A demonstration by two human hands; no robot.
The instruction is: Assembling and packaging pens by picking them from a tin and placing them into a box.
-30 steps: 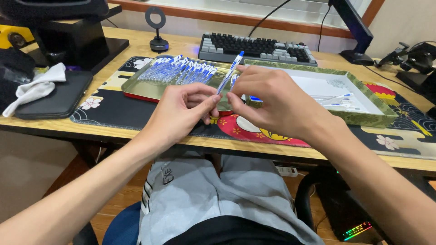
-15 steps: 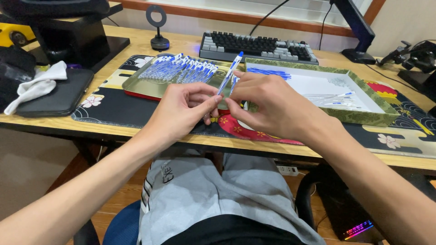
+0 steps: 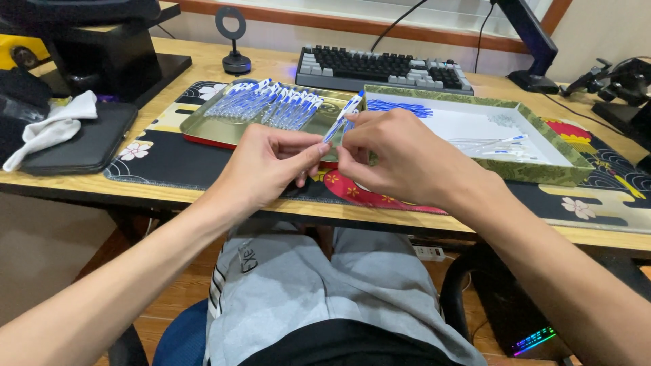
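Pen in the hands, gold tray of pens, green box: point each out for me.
pen (image 3: 344, 116), head view, on the clear barrel above the fingers.
gold tray (image 3: 198, 122), head view, on its bare left rim.
green box (image 3: 542, 173), head view, on its patterned front wall.

Blue-and-clear ballpoint pen (image 3: 342, 119) sat at upper centre of frame, tilted, upper end pointing up and right, lower end down and left. Slim clear barrel, blue fittings, white tip at top. Pinched at lower half between fingertips of both hands; lower end hidden, possibly uncapped. Held above desk edge, over gold tray's right corner.
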